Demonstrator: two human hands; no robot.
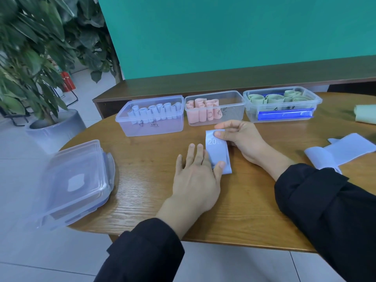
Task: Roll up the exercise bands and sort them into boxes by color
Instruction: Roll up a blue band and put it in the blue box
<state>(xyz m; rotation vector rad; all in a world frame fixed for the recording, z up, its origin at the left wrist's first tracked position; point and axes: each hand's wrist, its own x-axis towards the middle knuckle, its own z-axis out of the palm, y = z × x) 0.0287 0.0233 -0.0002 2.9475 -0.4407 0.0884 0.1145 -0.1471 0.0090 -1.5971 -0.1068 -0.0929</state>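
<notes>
Blue band [218, 151]: pale blue, marked "20 LB", lies flat near mid table [142, 163], long axis near-to-far, not yet rolled.
L hand [196, 176]: fingers straight and relaxed, flat on the table at the band's left edge; thumb presses its near end. No curl round it.
R hand [240, 139]: thumb + fingers pinch the far end of the band, looks like the start of a roll.
Step (my guess): first turn of the roll, far end toward near end.
Risk 1: thin stretchy strip; if the L thumb lifts early, the band may slide and the roll start crooked.
Risk 2: a loose first turn could spring open once dropped in a box.
Risk 3: wrong box; pink box sits just far of the R hand, blue box is further left.
Boxes: 3 open, in a row on the far side.
Blue box [151, 127]: left; approx 6–7 rolls, can't count exactly.
Pink box [230, 119]: middle; approx 5 pink rolls, overlap hides some.
Green box [282, 117]: right; approx 4–5 green rolls, plus a blue lid part at its near wall.
Lids [77, 180]: stacked at near-left table edge; count unclear.
Loose bands: 2 blue bands [345, 147] at right, unrolled; 1 green band [366, 117] at far right, partly out of view.
</notes>
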